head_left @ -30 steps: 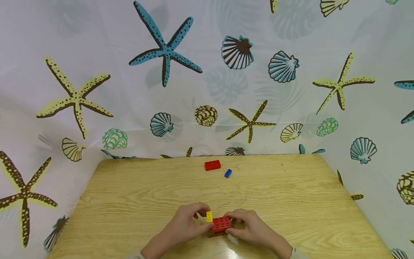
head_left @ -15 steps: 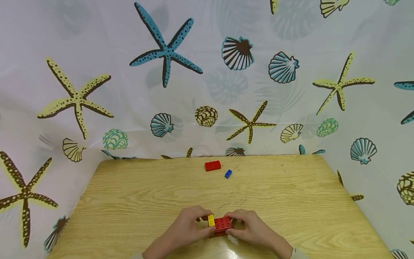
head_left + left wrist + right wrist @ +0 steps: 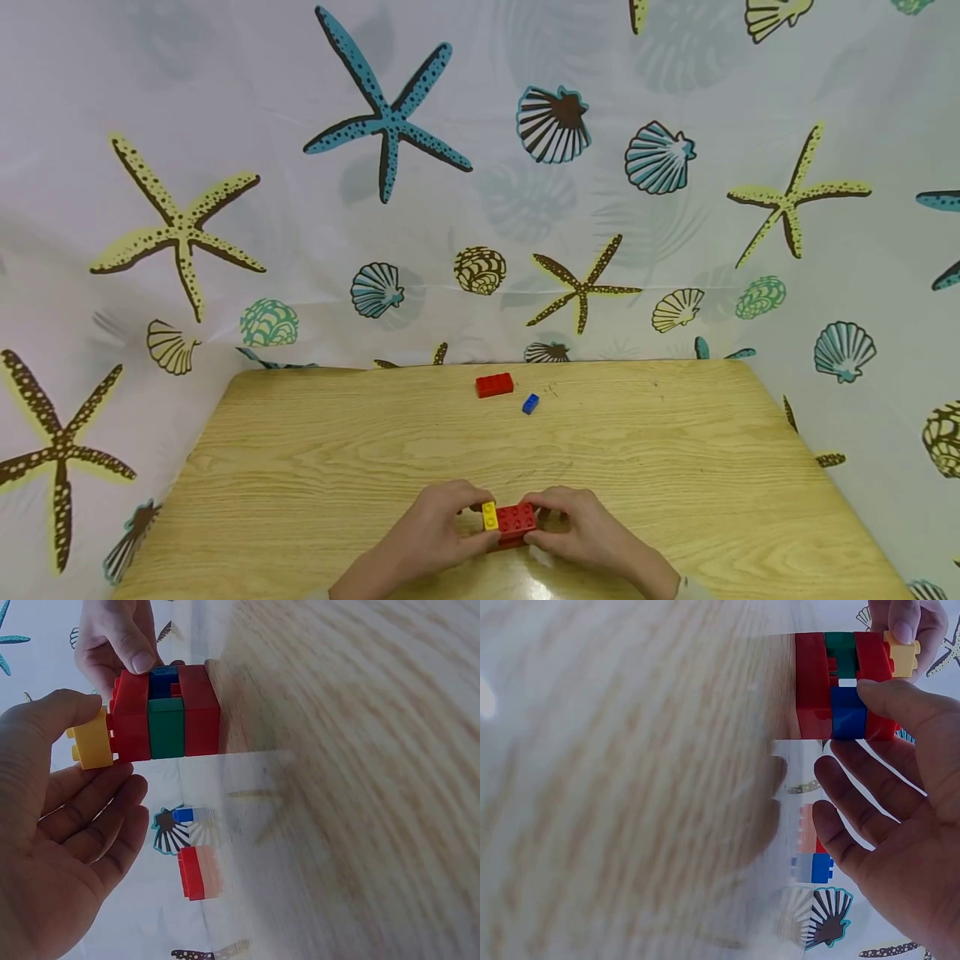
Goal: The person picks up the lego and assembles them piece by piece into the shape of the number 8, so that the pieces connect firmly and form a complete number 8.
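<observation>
The left hand [image 3: 433,527] pinches a yellow brick [image 3: 490,516] — a narrow grip of thumb and finger — atop the left end of a red-topped stack [image 3: 517,519] on the desk [image 3: 315,467]. Farther back lie a red brick [image 3: 494,385], then a blue brick [image 3: 531,404]. The right hand [image 3: 583,531] holds the stack's right end.

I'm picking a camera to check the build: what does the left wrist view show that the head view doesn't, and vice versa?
Only the left wrist view clearly shows the mid-level green brick and mid-level blue brick. Only the head view shows the sleeves. Both show the left hand, right hand, yellow brick, top red brick, loose red brick and loose blue brick.
</observation>
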Action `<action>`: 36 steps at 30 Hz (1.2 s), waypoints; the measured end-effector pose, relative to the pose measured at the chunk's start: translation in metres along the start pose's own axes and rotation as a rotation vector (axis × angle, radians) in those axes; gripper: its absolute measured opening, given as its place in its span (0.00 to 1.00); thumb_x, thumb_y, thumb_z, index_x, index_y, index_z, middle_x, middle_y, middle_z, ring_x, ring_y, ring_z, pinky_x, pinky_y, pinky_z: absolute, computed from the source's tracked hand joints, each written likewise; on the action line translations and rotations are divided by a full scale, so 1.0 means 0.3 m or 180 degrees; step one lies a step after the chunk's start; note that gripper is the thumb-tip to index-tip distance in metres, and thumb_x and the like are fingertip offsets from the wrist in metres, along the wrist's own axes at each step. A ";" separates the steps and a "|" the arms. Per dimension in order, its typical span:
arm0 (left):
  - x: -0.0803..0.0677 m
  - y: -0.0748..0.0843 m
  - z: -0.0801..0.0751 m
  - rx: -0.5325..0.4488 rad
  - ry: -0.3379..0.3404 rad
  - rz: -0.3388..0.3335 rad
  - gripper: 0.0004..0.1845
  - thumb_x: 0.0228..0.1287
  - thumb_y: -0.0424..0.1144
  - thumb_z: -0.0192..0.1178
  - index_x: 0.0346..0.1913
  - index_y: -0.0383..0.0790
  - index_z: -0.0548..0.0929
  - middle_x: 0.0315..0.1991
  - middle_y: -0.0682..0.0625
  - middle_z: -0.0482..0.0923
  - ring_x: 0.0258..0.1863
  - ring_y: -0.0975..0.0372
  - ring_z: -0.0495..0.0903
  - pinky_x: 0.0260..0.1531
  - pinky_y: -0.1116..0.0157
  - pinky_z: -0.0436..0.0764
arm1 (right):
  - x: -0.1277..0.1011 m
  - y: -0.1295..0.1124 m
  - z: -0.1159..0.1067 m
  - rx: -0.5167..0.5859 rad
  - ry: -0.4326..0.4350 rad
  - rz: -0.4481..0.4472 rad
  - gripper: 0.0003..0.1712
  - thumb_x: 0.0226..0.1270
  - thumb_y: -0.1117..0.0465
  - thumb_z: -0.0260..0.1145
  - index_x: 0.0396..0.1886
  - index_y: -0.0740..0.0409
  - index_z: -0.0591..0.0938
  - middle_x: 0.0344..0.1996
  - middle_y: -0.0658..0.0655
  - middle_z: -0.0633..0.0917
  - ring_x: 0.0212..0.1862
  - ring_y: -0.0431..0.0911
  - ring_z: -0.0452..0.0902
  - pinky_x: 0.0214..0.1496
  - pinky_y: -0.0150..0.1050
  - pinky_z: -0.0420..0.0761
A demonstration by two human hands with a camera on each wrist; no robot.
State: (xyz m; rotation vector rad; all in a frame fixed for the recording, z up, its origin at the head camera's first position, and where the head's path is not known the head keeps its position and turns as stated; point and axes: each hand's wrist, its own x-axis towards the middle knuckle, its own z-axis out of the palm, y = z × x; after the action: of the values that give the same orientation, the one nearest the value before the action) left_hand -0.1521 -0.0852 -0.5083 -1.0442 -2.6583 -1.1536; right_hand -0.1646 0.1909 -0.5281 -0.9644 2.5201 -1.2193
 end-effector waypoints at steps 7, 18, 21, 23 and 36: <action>0.005 0.009 -0.002 0.0088 -0.0103 -0.0013 0.17 0.66 0.45 0.75 0.51 0.39 0.90 0.42 0.54 0.89 0.42 0.62 0.87 0.44 0.65 0.86 | -0.002 0.005 0.002 -0.0018 -0.0007 0.0026 0.18 0.74 0.50 0.72 0.60 0.45 0.86 0.48 0.46 0.90 0.47 0.40 0.85 0.49 0.35 0.84; 0.007 0.023 -0.005 0.0241 -0.0075 0.0193 0.17 0.65 0.43 0.75 0.51 0.35 0.90 0.40 0.52 0.89 0.39 0.62 0.87 0.42 0.66 0.85 | 0.000 0.007 0.001 -0.0038 -0.0010 0.0033 0.18 0.74 0.49 0.72 0.60 0.46 0.86 0.49 0.46 0.90 0.47 0.40 0.85 0.50 0.35 0.84; 0.006 0.023 -0.006 0.0291 -0.0132 0.0169 0.17 0.66 0.43 0.75 0.51 0.35 0.90 0.41 0.52 0.88 0.40 0.61 0.87 0.43 0.66 0.86 | 0.000 0.007 0.002 -0.0049 0.0000 0.0024 0.19 0.74 0.49 0.72 0.60 0.46 0.86 0.49 0.46 0.90 0.48 0.41 0.85 0.50 0.35 0.84; 0.005 0.023 -0.006 0.0323 -0.0149 0.0170 0.17 0.66 0.43 0.75 0.51 0.35 0.90 0.41 0.52 0.88 0.40 0.61 0.86 0.43 0.66 0.86 | 0.000 0.008 0.003 -0.0040 0.0002 0.0017 0.19 0.74 0.49 0.72 0.60 0.46 0.86 0.49 0.46 0.90 0.47 0.41 0.85 0.50 0.35 0.84; 0.001 0.019 -0.004 0.0407 -0.0118 0.0197 0.17 0.65 0.43 0.76 0.50 0.36 0.89 0.40 0.52 0.88 0.40 0.61 0.86 0.43 0.66 0.86 | 0.004 0.001 0.002 -0.0047 0.0006 0.0003 0.18 0.74 0.50 0.72 0.60 0.45 0.86 0.48 0.45 0.90 0.47 0.42 0.85 0.48 0.35 0.84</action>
State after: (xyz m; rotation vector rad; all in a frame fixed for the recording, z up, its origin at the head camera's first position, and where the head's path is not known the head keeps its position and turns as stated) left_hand -0.1490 -0.0830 -0.5037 -1.1272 -2.6661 -0.9485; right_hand -0.1654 0.1901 -0.5287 -0.9658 2.5341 -1.2037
